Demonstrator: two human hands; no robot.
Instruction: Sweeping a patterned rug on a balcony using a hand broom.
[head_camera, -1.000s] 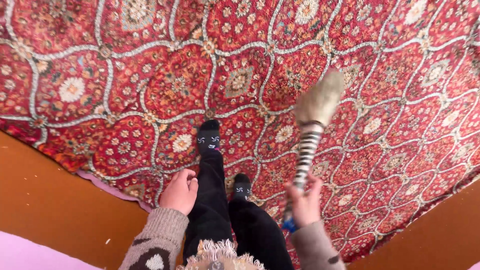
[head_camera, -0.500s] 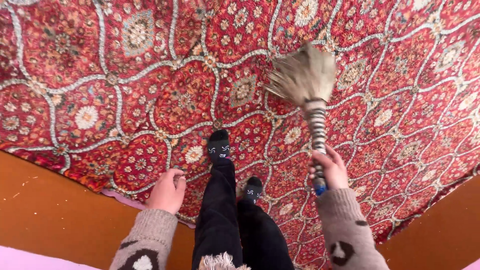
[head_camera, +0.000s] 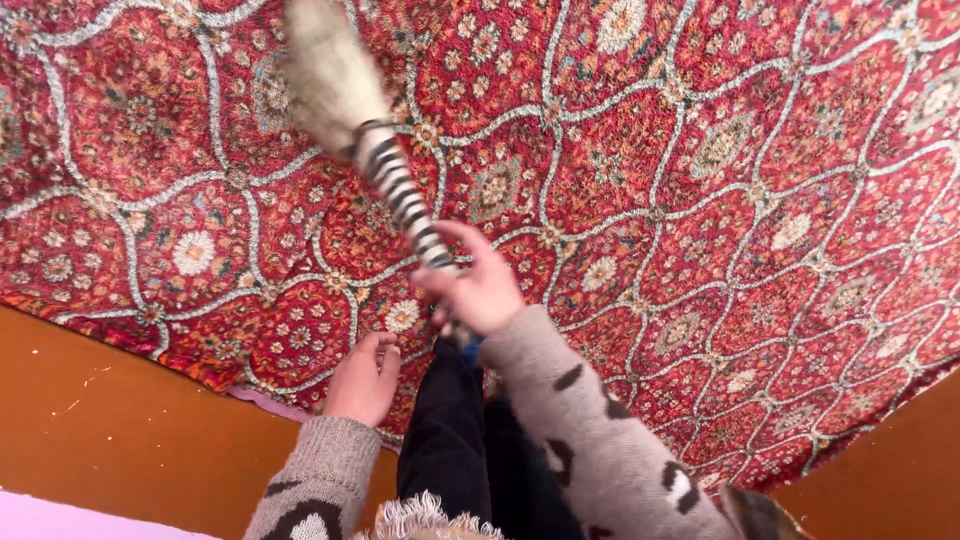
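Note:
My right hand grips the black-and-white striped handle of a short straw broom. The broom's pale bristle head points up and to the left over the red patterned carpet and is blurred. My right arm in a beige spotted sleeve crosses in front of my black trouser legs and hides my feet. My left hand hangs loosely curled beside my left leg, over the carpet's near edge, and holds nothing.
An orange-brown floor borders the carpet at lower left and lower right. A pale pink strip lies at the bottom left corner. A pink underlay edge peeks out below the carpet.
My right hand has swung the broom from the right side across to the upper left. My arm now covers my feet. My left hand stays almost still.

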